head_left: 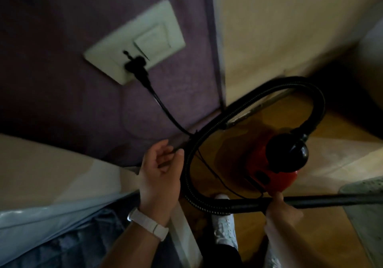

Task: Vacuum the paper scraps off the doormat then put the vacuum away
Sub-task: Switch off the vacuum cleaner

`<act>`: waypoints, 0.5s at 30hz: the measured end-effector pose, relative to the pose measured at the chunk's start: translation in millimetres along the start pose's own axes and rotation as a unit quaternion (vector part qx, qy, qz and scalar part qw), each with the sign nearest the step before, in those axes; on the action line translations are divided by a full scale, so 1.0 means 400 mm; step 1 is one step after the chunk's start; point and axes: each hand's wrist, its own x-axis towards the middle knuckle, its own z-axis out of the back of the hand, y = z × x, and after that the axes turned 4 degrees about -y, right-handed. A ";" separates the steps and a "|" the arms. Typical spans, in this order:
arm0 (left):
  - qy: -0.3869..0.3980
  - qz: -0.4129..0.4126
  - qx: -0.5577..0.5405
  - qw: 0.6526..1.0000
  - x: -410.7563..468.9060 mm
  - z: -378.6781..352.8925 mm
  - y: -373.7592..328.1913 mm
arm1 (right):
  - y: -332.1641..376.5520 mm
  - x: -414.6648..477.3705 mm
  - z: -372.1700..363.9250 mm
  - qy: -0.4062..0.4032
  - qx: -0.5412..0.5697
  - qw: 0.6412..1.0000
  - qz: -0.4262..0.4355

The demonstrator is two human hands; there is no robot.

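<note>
Left hand (159,174), half-curled at centre frame beside the plugged-in cord (163,110), hold unclear, probably managing slack; right hand (277,207) clasps the wand (331,200), keeping it ready.

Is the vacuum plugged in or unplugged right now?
Plugged in: the black plug sits in the white wall outlet, its cord running down to the left hand.

On the wall (62,60) upper left, plug (135,65) in socket (134,43); cord (163,106) down to left hand (159,174). Further right, vacuum (271,164) on floor (331,126), hose (318,101) looped behind; nearest, tube (321,200) crosswise in right hand (279,209).
</note>
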 end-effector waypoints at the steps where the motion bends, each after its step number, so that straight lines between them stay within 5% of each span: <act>1: -0.001 -0.013 -0.016 1.000 -0.007 0.007 -0.039 | 0.002 -0.007 0.013 0.006 -0.001 1.000 0.012; 7: -0.009 -0.068 -0.082 0.994 -0.027 0.023 -0.254 | 0.031 -0.056 0.065 0.010 -0.011 0.999 0.044; 15: -0.065 0.015 -0.080 0.995 0.036 0.005 -0.333 | 0.066 -0.075 0.085 0.026 -0.003 0.998 0.056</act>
